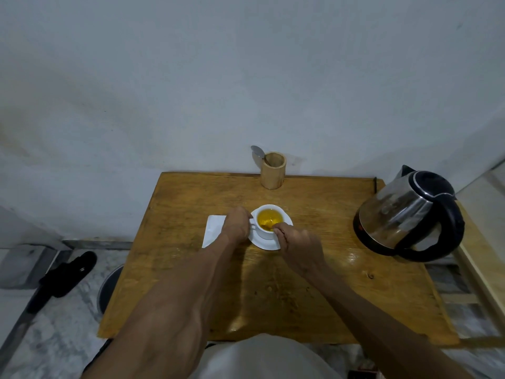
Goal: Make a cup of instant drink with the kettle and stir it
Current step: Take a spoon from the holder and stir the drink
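Closest, at the bottom edge: pale cloth [259,356] over the lap. Above it, two bare arms, reaching out over a brown wooden table [191,283].

Down on the left, on the grey floor: a black sandal [68,272].

In the middle of the table: a small white cup [266,233] on a white saucer [266,244]. Full of yellow drink [266,216].

Left hand [236,224]: curled up tight against the left side of the cup, fingers closed on the handle. Partly covers a white napkin [213,231] lying flat, just beside the saucer.

Right hand [297,247]: comes in from the near right, fingertips pinched together right at the rim of the cup, over the drink. Pinched on something thin, too small to tell what. A darker shape in the drink just under the fingertips.

Off to the right, well apart from the cup: a shiny metal kettle [410,212] with a black lid, handle and base. Stands near the table's right edge.

Farther back, at the far edge of the table: a round wooden holder [273,173], standing upright. Inside it, one spoon [258,153], bowl end up, leaning left.

Behind everything: a plain pale wall [246,64].
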